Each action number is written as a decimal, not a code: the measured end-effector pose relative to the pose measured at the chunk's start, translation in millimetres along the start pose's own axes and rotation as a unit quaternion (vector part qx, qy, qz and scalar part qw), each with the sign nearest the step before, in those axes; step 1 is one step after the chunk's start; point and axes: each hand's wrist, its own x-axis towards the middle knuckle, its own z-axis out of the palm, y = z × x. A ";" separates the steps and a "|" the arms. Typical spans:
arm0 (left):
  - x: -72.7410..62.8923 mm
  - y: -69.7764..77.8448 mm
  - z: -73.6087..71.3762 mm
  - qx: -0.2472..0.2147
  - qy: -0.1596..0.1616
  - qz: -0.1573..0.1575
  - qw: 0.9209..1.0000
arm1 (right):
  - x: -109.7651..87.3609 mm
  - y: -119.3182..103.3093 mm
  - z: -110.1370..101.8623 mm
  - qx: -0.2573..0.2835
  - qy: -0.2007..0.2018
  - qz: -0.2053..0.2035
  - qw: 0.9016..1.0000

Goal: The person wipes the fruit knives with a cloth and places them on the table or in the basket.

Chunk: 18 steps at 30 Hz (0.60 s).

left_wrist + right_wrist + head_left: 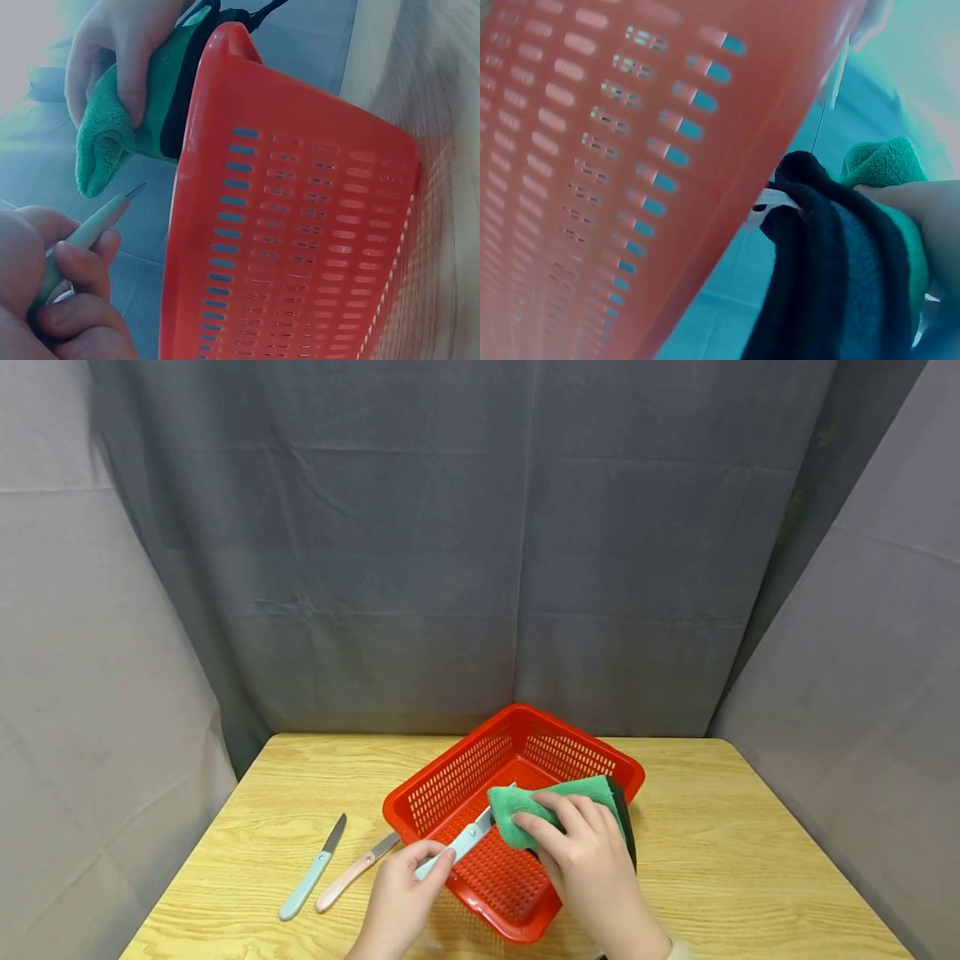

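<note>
My left hand point(405, 889) grips the light blue handle of a knife point(467, 840) over the red basket point(517, 893). The knife's blade points up and to the right, partly hidden by a green cloth point(517, 814) with a dark edge. My right hand point(588, 860) holds that cloth, thumb and fingers pressed into its folds, above the basket's right side. In the left wrist view the handle point(96, 225) sits in the curled fingers, its blade tip just short of the cloth point(112, 135). From the right wrist, the cloth's dark edge point(810, 247) hangs beside the basket wall.
Left of the basket on the wooden table point(712, 852) lie a light blue-handled knife point(306, 883) and a pink-handled knife point(348, 878), whose blade reaches the basket's edge. A grey curtain point(420, 568) stands behind the table, with pale cloth panels on both sides.
</note>
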 end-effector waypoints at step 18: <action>3.3 -2.7 0.0 -0.031 -0.008 -0.030 0.999 | -3.0 -16.4 9.2 0.001 -0.006 -0.058 0.998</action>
